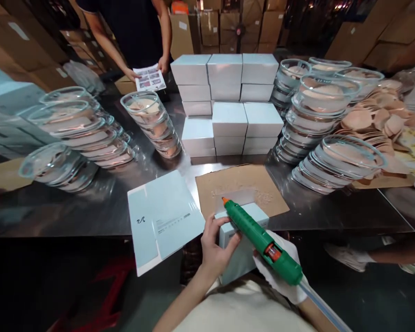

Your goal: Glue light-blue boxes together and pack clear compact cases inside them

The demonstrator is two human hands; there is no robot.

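My left hand (217, 249) grips the edge of a light blue box (257, 213) at the front of the table, thumb and fingers closed over its near corner. In my white-gloved right hand (275, 275) is a green hot glue gun (247, 225), held diagonally above the box. Its orange nozzle points to the far left, with a clear glue stick (321, 304) trailing from the rear. Under and behind the box lies a brown cardboard sheet (244, 177) with dried glue on it. A flat light blue box blank (171, 207) rests to the left, overhanging the table edge.
White boxes (228, 120) stand stacked at the table's far middle. Glass dishes in stacks rise on the left (86, 129) and right (318, 110). Beige cardboard pieces (373, 120) are heaped at far right. Across the table a person (131, 32) holds a printed sheet (149, 78).
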